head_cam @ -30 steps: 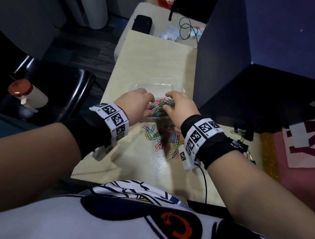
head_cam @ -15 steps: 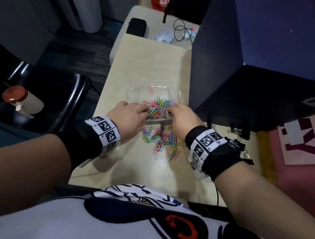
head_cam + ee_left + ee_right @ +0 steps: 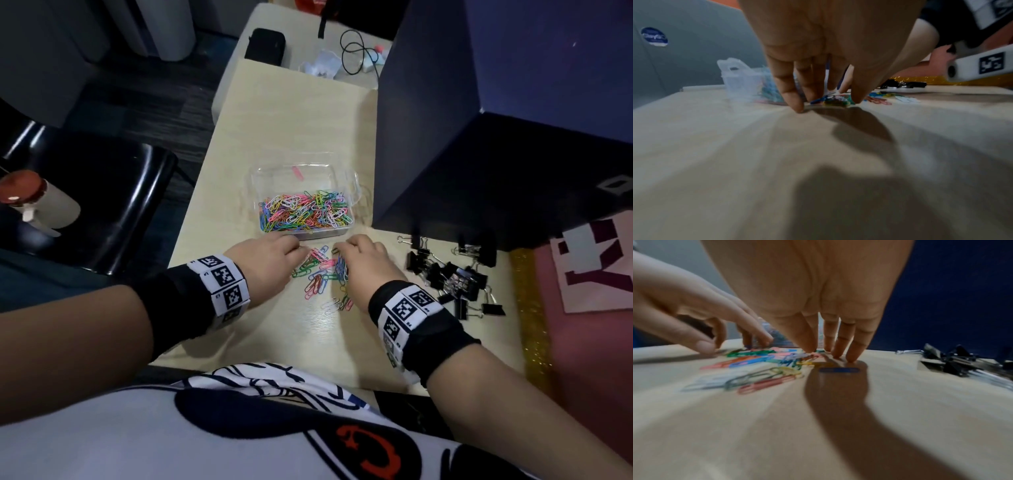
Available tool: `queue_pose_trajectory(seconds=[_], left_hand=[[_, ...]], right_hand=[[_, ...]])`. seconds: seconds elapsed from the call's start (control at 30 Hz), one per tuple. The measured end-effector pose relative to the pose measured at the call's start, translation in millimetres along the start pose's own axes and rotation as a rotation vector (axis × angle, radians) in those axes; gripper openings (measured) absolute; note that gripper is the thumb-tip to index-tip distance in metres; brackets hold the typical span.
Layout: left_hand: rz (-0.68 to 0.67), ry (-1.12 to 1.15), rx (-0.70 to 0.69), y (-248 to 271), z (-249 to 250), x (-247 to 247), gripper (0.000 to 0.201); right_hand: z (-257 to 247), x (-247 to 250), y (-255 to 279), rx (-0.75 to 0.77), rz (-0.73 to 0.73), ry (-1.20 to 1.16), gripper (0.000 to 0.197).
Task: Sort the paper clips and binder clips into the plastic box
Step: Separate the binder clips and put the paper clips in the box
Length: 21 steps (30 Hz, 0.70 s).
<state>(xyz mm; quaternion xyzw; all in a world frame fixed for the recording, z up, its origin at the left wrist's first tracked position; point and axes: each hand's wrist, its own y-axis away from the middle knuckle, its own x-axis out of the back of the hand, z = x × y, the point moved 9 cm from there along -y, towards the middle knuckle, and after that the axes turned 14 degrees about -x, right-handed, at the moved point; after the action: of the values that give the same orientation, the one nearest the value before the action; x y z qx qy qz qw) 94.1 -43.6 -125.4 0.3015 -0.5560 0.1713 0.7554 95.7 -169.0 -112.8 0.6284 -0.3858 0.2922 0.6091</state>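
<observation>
Both hands are working the loose paper clips (image 3: 322, 275) lying on the tabletop (image 3: 284, 113) just in front of the plastic box (image 3: 352, 180). The left hand (image 3: 265, 262) is resting its fingertips on the tabletop at the left edge of that scatter, fingers held close together and nearly straight, thumb set apart beside them; it is not yet lifting anything. The right hand (image 3: 368, 265) is pressing its straight, slightly fanned fingertips (image 3: 852, 356) down at the scatter's right edge, with one blue clip (image 3: 839, 370) lying just short of them.

The box is already holding a heap of sorted clips (image 3: 306, 214) in its near half. The binder clips (image 3: 452, 277) are lying in a black tangle to the right of the box, nearer the person, untouched.

These paper clips are probably very light, thin and flat on a smooth surface, so pinching one off the wood is likely to be fiddly. Raking them together into a bunch and scooping from both sides seems the surer hold. The binder clips look stiffer and bulkier, with wire handles that are liable to snag on one another.
</observation>
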Motion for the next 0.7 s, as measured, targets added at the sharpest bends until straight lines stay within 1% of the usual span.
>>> queue_pose_trajectory(seconds=[0.07,0.1,0.17,0.2,0.27,0.33,0.4,0.5,0.6,0.67,0.7], left_hand=[[-0.032,-0.038,-0.018,-3.1,0.6,-6.4,0.048],[-0.038,-0.038,-0.015,-4.0,-0.8,-9.3,0.045],[-0.054,-0.025,0.007,-4.3,-3.8,-11.0,0.039],[-0.070,-0.018,0.020,-4.3,-5.3,-11.5,0.037],[-0.103,0.007,0.043,-4.9,-5.6,-9.5,0.032],[-0.127,0.016,0.043,-6.3,-3.8,-8.5,0.026],[-0.140,-0.003,0.041,-7.9,-2.9,-8.0,0.022],[-0.140,0.011,0.054,-8.2,-3.0,-6.4,0.024],[-0.098,0.086,0.088,-8.8,-4.5,-1.5,0.033],[-0.077,0.118,0.092,-9.6,-4.2,0.7,0.039],[-0.090,0.110,0.085,-10.0,-3.2,0.5,0.038]], right_hand=[[-4.2,-5.5,2.3,0.022,-0.016,-0.002,0.065],[-2.9,-5.8,2.0,0.006,-0.023,-0.011,0.059],[5.9,1.4,2.2,-0.085,-0.008,-0.018,0.050],[13.4,5.1,3.1,-0.157,-0.011,-0.009,0.051],[26.5,3.9,8.9,-0.283,-0.091,0.075,0.061],[30.5,-5.2,16.0,-0.332,-0.164,0.153,0.069],[28.5,-12.6,15.0,-0.344,-0.159,0.083,0.073],[12.2,-15.6,7.4,-0.278,-0.121,-0.105,0.072],[-14.2,-11.2,5.7,-0.082,-0.055,-0.167,0.068],[-25.3,-9.2,5.6,0.013,-0.009,-0.133,0.054],[-27.4,-8.9,4.5,0.034,0.007,-0.115,0.045]])
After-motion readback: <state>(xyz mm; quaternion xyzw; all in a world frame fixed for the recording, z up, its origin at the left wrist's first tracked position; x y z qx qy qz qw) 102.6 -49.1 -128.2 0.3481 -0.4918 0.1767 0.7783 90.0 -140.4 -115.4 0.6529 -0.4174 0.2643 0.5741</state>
